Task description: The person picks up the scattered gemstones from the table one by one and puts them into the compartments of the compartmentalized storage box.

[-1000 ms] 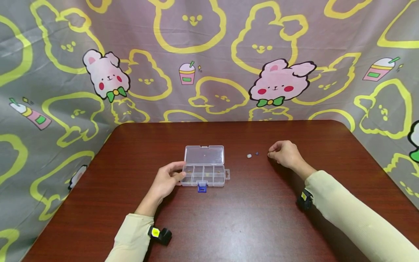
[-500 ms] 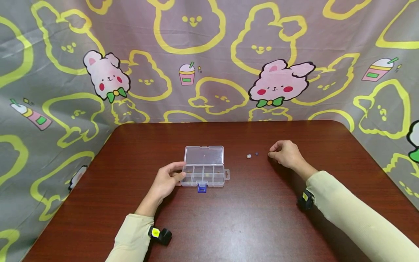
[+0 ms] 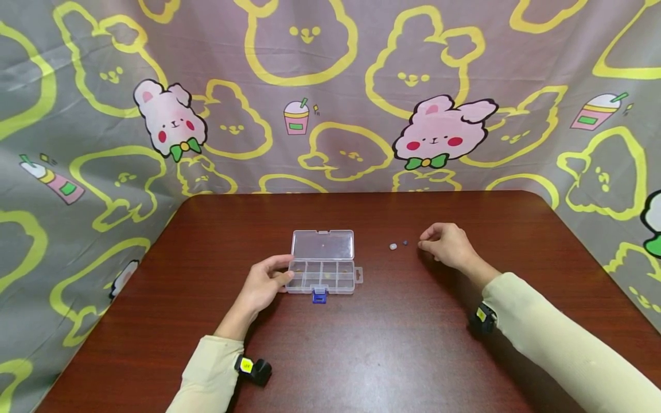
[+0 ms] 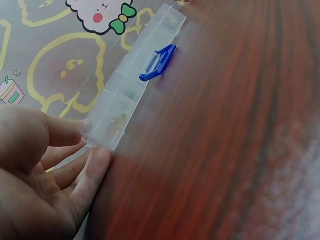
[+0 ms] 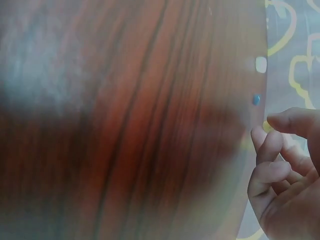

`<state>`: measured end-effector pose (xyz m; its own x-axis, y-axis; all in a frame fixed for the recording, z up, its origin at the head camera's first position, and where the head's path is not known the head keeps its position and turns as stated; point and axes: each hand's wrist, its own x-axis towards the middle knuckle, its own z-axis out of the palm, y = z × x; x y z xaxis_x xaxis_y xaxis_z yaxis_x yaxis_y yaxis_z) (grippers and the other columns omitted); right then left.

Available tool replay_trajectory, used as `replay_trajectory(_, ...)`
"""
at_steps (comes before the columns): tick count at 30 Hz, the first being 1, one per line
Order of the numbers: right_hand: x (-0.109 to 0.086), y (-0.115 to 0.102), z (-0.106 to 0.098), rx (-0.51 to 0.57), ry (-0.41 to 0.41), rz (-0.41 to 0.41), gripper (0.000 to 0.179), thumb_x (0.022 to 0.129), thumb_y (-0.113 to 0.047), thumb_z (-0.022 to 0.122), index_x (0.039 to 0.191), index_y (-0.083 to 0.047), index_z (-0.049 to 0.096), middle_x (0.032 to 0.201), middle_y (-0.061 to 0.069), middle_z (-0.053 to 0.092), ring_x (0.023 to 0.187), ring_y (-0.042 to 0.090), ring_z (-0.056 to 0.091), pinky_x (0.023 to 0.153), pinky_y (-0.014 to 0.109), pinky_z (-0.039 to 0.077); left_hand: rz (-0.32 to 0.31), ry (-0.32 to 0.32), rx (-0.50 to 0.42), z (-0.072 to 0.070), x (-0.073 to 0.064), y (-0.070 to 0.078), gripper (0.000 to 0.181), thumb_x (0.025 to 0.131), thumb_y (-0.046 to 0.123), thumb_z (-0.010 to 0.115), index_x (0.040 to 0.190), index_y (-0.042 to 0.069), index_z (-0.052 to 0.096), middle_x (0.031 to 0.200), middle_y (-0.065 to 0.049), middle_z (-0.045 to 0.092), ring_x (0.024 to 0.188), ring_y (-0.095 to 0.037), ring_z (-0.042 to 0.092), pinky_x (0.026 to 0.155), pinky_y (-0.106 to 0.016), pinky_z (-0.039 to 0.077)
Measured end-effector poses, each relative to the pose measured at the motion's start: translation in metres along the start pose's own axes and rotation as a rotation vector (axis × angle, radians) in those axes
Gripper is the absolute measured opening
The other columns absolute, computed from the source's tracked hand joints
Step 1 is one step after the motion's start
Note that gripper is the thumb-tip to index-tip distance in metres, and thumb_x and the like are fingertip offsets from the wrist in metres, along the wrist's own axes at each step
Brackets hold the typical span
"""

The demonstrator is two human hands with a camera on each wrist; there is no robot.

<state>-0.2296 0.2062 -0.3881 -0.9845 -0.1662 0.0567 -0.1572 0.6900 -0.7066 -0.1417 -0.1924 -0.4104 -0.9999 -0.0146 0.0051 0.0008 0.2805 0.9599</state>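
Clear plastic box [image 3: 341, 291] — divided inside, lid [image 3: 322, 245] open — blue latch [image 3: 319, 297].

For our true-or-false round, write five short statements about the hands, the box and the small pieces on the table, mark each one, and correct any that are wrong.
1. The left hand grips one end of the clear compartment box. True.
2. The box is closed. False: its lid is open.
3. The box has a blue latch. True.
4. A small white piece and a small blue piece lie on the table. True.
5. The right hand is pinching the blue piece. False: the blue piece lies apart from its fingers.
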Motion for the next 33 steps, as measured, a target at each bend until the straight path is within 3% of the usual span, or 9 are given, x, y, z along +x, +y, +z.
replay_trajectory(9, -0.003, -0.006, 0.01, 0.016, -0.022, -0.019, 0.01, 0.089, -0.008, 0.072, 0.095, -0.001, 0.073, 0.076, 0.006, 0.072, 0.052, 0.014, 0.059, 0.048, 0.028, 0.049, -0.003, -0.002, -0.003, 0.0, 0.001, -0.001, 0.036, 0.093, -0.005, 0.064, 0.129, -0.005, 0.063, 0.126, -0.026, 0.063, 0.084, -0.02, 0.065, 0.063, -0.025, 0.053)
replay_trajectory(16, -0.007, -0.014, 0.017, 0.091, -0.069, 0.002, 0.011, 0.09, -0.008, 0.072, 0.098, 0.0, 0.073, 0.076, 0.007, 0.071, 0.053, 0.016, 0.057, 0.046, 0.029, 0.047, 0.0, -0.002, -0.008, 0.0, 0.001, -0.001, 0.036, 0.093, -0.005, 0.064, 0.129, -0.005, 0.063, 0.126, -0.026, 0.063, 0.083, -0.018, 0.064, 0.062, -0.025, 0.053)
replay_trajectory(23, -0.009, -0.018, 0.027, 0.156, -0.1, 0.039, 0.009, 0.09, -0.008, 0.072, 0.097, -0.002, 0.073, 0.066, 0.008, 0.064, 0.049, 0.018, 0.054, 0.038, 0.027, 0.04, -0.004, 0.0, -0.011, 0.0, 0.001, -0.001, 0.035, 0.093, -0.006, 0.064, 0.129, -0.005, 0.063, 0.125, -0.026, 0.064, 0.083, -0.018, 0.064, 0.063, -0.024, 0.053)
replay_trajectory(33, -0.012, -0.026, 0.037, 0.207, -0.129, 0.019, 0.009, 0.09, -0.01, 0.073, 0.096, -0.003, 0.073, 0.064, 0.007, 0.063, 0.047, 0.016, 0.053, 0.037, 0.027, 0.039, -0.014, 0.002, -0.003, 0.0, 0.002, -0.002, 0.035, 0.093, -0.006, 0.064, 0.128, -0.004, 0.064, 0.124, -0.025, 0.064, 0.084, -0.018, 0.064, 0.064, -0.024, 0.053)
